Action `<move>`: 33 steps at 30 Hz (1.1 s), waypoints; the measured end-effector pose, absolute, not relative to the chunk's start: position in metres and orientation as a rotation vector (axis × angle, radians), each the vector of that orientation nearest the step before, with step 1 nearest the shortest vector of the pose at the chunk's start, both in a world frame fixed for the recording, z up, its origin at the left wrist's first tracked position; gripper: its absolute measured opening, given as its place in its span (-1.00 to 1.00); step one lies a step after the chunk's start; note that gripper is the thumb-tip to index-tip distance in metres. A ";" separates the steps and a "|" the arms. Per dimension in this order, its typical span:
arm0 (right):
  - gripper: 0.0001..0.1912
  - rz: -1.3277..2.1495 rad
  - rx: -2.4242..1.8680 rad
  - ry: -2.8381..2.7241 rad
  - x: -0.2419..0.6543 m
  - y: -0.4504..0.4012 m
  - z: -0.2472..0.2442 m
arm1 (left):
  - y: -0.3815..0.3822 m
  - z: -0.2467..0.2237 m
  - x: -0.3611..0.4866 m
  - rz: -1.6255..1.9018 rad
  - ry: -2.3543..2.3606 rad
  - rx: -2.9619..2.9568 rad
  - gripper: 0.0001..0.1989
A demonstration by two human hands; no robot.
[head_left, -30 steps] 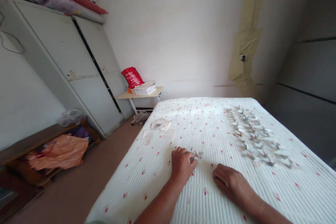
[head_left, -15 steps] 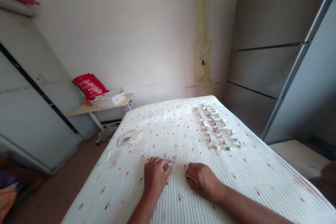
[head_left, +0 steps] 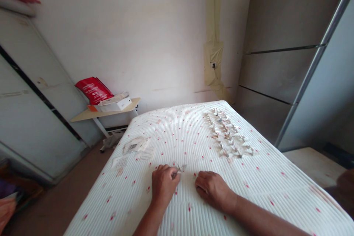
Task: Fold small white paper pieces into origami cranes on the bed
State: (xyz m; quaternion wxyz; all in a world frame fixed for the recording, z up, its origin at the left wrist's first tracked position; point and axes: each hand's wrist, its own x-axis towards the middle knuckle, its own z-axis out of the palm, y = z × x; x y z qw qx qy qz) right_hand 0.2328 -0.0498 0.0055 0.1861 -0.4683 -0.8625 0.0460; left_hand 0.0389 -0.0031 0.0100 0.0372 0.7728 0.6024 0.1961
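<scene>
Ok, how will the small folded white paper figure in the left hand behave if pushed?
The small folded white paper figure in the left hand looks thin, so probably light and easily crushed. On the ribbed white mattress, a push would likely tip it, not roll it.

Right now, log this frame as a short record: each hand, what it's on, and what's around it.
left hand: pinching a small folded paper piece
right hand: resting on the mattress, holding nothing
on mattress: rows of folded paper figures, loose paper slips
beyond: side table with red packet
</scene>
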 end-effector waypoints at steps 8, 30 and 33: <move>-0.82 0.118 -1.323 -2.427 0.232 -0.049 0.005 | -0.001 0.003 0.038 0.685 1.814 2.394 -0.89; -0.77 0.358 -1.337 -2.323 0.256 -0.017 0.044 | -0.009 0.011 0.060 0.800 1.711 2.408 -0.95; -0.78 0.322 -1.323 -2.342 0.257 -0.023 0.044 | -0.008 0.011 0.063 0.797 1.682 2.430 -0.95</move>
